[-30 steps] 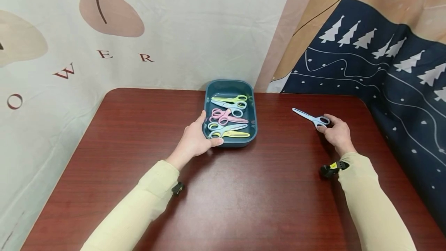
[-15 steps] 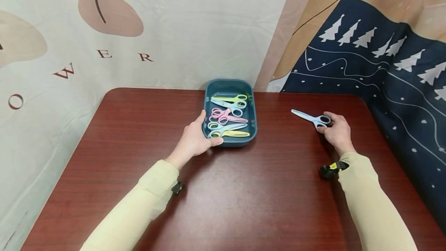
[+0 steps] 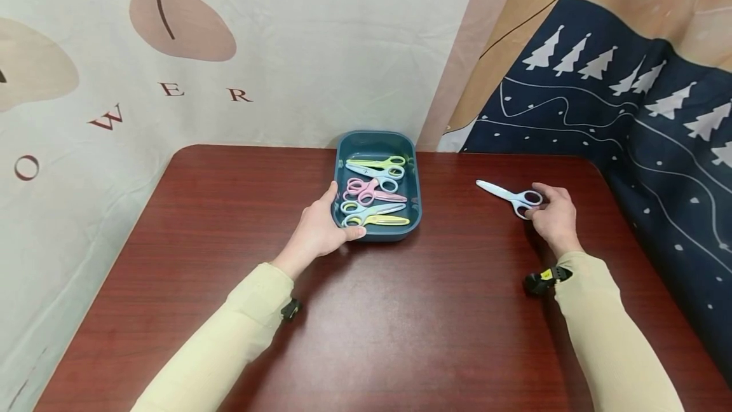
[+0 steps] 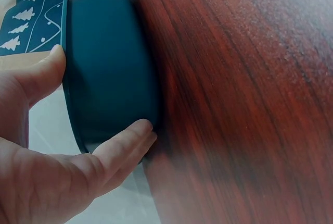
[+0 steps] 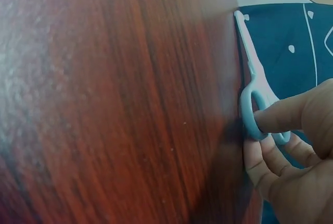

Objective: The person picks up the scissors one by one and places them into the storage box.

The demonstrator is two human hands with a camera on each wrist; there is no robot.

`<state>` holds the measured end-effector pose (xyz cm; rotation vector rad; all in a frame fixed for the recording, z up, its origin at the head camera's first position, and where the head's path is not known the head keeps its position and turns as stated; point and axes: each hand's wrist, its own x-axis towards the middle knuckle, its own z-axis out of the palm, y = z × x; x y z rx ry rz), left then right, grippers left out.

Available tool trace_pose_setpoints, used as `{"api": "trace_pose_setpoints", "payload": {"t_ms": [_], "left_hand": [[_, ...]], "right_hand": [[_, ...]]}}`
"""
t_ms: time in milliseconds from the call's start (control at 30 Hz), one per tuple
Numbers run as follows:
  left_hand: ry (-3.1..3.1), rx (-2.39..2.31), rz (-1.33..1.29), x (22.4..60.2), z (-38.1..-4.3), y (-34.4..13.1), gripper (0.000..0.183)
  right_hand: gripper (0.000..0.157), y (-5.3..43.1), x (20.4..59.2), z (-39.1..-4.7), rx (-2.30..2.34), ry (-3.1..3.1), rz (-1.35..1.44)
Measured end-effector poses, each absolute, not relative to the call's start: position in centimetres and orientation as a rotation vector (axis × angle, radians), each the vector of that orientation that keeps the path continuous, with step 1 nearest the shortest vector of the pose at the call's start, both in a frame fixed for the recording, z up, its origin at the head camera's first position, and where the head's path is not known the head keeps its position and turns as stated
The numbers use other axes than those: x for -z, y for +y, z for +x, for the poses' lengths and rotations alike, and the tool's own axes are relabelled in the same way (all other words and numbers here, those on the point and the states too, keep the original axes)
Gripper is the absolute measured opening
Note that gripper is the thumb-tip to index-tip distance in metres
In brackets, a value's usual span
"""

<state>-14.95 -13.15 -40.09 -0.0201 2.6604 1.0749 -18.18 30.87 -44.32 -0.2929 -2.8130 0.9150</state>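
Observation:
A dark teal tray (image 3: pixel 377 145) stands at the back middle of the table, with several scissors inside. My left hand (image 3: pixel 320 226) grips its near left corner. In the left wrist view the thumb presses the rim and the fingers (image 4: pixel 122 151) lie along the outer wall. Over to the right, my right hand (image 3: pixel 556 218) pinches a pair of light blue scissors (image 3: pixel 499 191) by the handle loops. Their blades point away to the left, close over the table. In the right wrist view the thumb sits at one loop (image 5: pixel 247 114), with other fingers below the handles.
Inside the tray lie green scissors (image 3: pixel 372 163), pink scissors (image 3: pixel 391 198) and yellow scissors (image 3: pixel 389 220), along with light blue ones. The dark red table (image 3: pixel 400 323) meets a pale printed cloth (image 3: pixel 320 49) behind and a navy cloth (image 3: pixel 600 113) at the right.
The light blue scissors have shifted slightly, their tip moving a little left and down, and the near loop shows more. The left hand and the tray have stayed in place.

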Motion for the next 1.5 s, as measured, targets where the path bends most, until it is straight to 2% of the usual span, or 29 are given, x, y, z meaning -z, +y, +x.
{"api": "trace_pose_setpoints", "payload": {"t_ms": [233, 533, 833, 1100, 1500], "left_hand": [[2.655, -1.081, -0.018, 40.1, -14.9, -13.2, 0.114], [2.656, -1.089, -0.019, 40.1, -15.0, -13.2, 0.114], [2.649, -1.088, -0.011, 40.0, -15.0, -13.2, 0.114], [2.658, -1.082, -0.005, 39.9, -15.0, -13.2, 0.113], [2.648, -1.091, -0.011, 40.0, -14.9, -13.2, 0.114]], "right_hand": [[0.054, 31.0, 44.3, -18.0, -0.881, -2.795, -0.277], [0.058, 30.7, 43.6, -18.0, -0.973, -2.764, -0.268], [0.058, 29.9, 42.9, -17.9, -1.497, -2.637, -0.272], [0.056, 29.4, 42.3, -17.9, -1.74, -2.563, -0.241], [0.046, 28.3, 41.3, -17.8, -2.117, -2.303, -0.151]]}}
